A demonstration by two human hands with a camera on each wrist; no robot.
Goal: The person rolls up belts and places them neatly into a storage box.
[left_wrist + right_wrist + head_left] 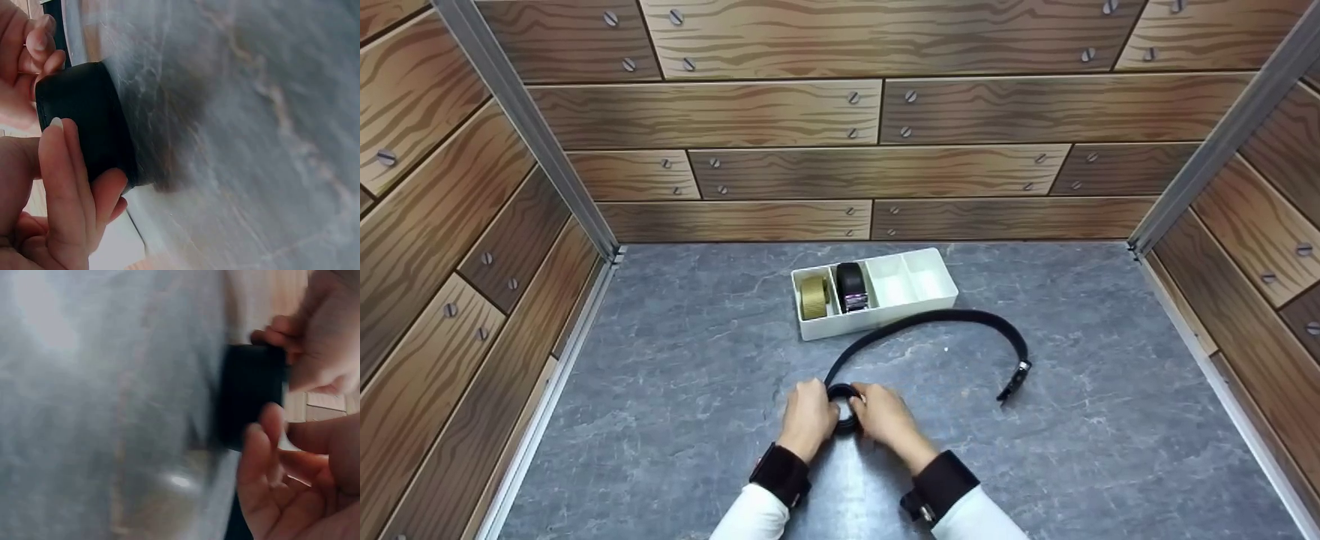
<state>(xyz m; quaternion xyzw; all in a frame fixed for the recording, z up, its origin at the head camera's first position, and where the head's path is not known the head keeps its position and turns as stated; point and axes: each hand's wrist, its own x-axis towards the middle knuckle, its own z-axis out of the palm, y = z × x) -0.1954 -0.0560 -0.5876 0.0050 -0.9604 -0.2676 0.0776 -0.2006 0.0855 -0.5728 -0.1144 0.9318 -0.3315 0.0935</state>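
A black belt (937, 315) lies on the grey floor, its near end wound into a ring-shaped coil (846, 427). The rest of the strap curves away to the right and ends at a metal buckle (1018, 372). My left hand (808, 415) grips the coil's left side. From the right, my right hand (889, 418) holds the other side, thumb over the rim. Both wrist views show the coil (84, 112) standing on its edge, with fingertips (256, 441) pressed against its outer wall.
Beyond the strap stands a white divided tray (840, 325). A rolled tan belt (813, 298) and a rolled black belt (851, 285) sit in its two left compartments. Wood-patterned walls (780, 172) enclose the floor at the back and both sides.
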